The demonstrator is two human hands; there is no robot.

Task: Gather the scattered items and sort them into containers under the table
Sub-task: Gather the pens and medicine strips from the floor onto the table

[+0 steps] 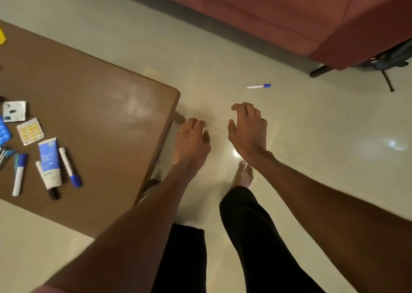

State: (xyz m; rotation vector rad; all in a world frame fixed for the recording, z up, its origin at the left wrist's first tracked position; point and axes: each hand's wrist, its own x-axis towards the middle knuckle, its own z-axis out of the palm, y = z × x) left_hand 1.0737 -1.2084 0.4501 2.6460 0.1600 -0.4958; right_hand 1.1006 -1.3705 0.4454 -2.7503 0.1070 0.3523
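Head view shows me little sorted: markers point(69, 167), tubes point(50, 161) and pill packs point(30, 131) lie on the desk point(107, 114), one pen point(258, 86) on the floor; left hand point(191, 142) and right hand point(248, 130) hover loose-fingered, empty; no containers visible.

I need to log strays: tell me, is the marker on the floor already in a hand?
No, the blue-capped marker lies alone on the floor, beyond the empty right hand and left hand.

At the left picture edge, the blue blister pack point(4, 132) and a yellow thing point(1, 36) are cut off. The left foot is hidden behind the left arm point(142, 214).
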